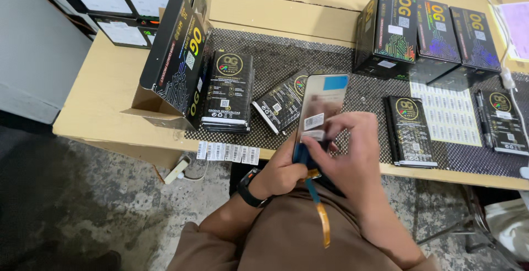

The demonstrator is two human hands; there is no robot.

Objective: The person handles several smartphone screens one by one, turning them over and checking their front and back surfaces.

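Note:
I hold a flat phone screen panel point(319, 106) upright over the table's front edge; it is shiny, with a blue tab at its top corner and small white stickers near its lower end. My left hand point(281, 169), with a black watch on the wrist, grips its lower edge from below. My right hand point(352, 150) is on its lower part, fingertips pinching at the white sticker. An orange and blue ribbon cable point(319, 210) hangs from the panel's bottom toward my lap.
A black mesh mat point(363, 97) covers the wooden table point(104, 100). On it lie flat black packets point(227, 92), point(409, 130) and a white label sheet point(449, 111). Black boxes point(388, 31) stand at the back; an open box point(173, 56) stands left. Barcode stickers point(228, 152) hang off the front edge.

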